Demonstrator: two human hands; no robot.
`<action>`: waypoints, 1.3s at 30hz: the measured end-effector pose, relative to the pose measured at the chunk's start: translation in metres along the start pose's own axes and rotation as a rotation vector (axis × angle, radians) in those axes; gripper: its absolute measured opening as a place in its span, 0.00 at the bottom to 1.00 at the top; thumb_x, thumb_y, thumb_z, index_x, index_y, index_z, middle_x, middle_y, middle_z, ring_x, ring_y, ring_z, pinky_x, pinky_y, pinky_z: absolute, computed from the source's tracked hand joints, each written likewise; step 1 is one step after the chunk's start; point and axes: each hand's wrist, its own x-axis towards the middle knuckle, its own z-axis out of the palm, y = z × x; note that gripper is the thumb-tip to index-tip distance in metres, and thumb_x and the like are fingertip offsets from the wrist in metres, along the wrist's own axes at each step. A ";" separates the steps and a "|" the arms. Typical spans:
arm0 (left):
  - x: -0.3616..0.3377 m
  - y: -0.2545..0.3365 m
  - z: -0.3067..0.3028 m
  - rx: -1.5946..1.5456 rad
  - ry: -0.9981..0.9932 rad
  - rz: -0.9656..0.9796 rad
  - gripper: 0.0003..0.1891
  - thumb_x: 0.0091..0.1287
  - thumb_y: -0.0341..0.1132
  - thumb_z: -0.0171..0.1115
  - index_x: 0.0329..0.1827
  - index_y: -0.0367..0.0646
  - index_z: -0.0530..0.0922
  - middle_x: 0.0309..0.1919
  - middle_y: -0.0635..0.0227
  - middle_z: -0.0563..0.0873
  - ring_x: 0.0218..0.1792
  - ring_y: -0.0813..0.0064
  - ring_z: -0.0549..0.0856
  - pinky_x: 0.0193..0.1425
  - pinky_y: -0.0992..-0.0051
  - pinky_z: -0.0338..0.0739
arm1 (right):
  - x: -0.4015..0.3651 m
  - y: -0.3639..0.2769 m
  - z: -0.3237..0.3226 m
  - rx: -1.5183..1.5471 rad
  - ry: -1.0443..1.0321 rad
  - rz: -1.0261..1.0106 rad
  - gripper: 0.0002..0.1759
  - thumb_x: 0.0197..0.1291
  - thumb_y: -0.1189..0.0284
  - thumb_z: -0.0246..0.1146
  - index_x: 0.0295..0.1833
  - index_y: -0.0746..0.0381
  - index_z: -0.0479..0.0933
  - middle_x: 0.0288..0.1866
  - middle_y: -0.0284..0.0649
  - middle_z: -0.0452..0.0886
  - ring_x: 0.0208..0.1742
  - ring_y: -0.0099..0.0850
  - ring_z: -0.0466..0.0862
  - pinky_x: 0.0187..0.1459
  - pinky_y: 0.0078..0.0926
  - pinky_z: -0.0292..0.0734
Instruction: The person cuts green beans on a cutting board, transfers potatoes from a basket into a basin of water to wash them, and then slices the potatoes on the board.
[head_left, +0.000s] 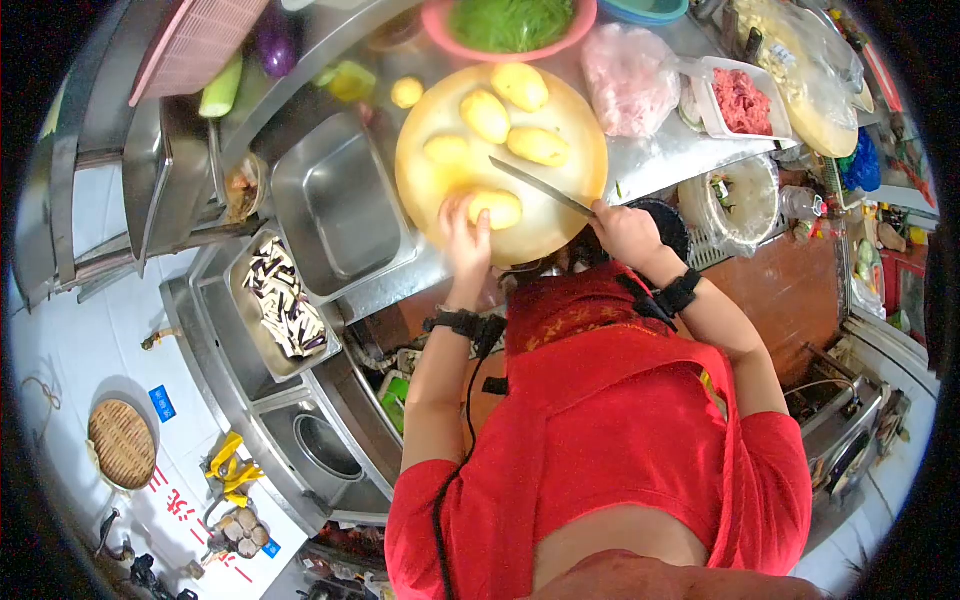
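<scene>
On the round yellowish cutting board (420, 130), my left hand (465, 240) has its fingers curled around the left side of a peeled potato (500, 208) near the board's front edge. My right hand (630, 238) grips the handle of a kitchen knife (540, 186). Its blade points up and left over the middle of the board, apart from the held potato. Several other peeled potatoes, among them one at the back (520, 87) and one close to the blade (538, 146), lie on the far half of the board.
Left of the board is a steel basin (335, 200); a steel tray (316, 362) below it holds cut eggplant strips (285, 300). Behind stands a pink bowl (435, 22) of green shreds. A plastic bag (630, 80) and a white container (785, 118) of minced meat (742, 102) stand right.
</scene>
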 end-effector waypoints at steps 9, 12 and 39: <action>-0.010 -0.011 0.005 0.157 0.029 0.234 0.17 0.60 0.33 0.60 0.53 0.41 0.73 0.56 0.54 0.70 0.59 0.54 0.68 0.63 0.60 0.62 | -0.009 -0.006 -0.012 0.029 -0.039 -0.101 0.11 0.59 0.65 0.54 0.38 0.62 0.71 0.22 0.47 0.79 0.25 0.46 0.81 0.27 0.43 0.75; -0.010 -0.012 0.011 0.277 0.069 0.403 0.19 0.58 0.31 0.61 0.53 0.41 0.72 0.57 0.54 0.69 0.57 0.54 0.69 0.61 0.60 0.63 | -0.010 -0.009 -0.026 0.032 -0.060 -0.101 0.11 0.59 0.65 0.53 0.38 0.63 0.71 0.22 0.47 0.79 0.26 0.46 0.81 0.27 0.44 0.75; -0.003 -0.027 0.020 0.241 0.162 0.565 0.18 0.56 0.34 0.60 0.49 0.44 0.70 0.50 0.57 0.69 0.54 0.49 0.70 0.56 0.54 0.69 | 0.011 -0.026 -0.011 -0.054 -0.132 -0.153 0.09 0.54 0.69 0.56 0.37 0.62 0.67 0.19 0.44 0.78 0.22 0.41 0.81 0.22 0.38 0.75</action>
